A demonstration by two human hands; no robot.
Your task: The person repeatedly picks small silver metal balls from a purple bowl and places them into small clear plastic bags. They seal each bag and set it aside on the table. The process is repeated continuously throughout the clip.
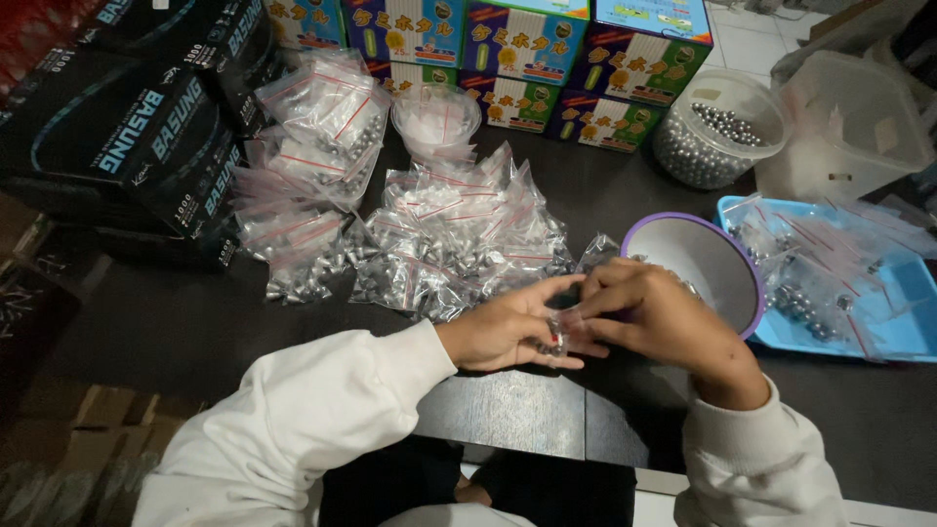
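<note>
The left hand [508, 332] and right hand [649, 317] are both pinching the small clear plastic bag of steel balls [556, 337], grips clamped, lying between them just above the dark tabletop [517, 410].

Both forearms, in white sleeves, enter from the bottom edge and converge at the lower centre of the frame. The left hand [508, 332] lies palm-inward with fingers curled, thumb and forefinger pinched together. The right hand [649, 317] meets it fingertip to fingertip, knuckles upward, fingers bent in a matching pinch.
</note>
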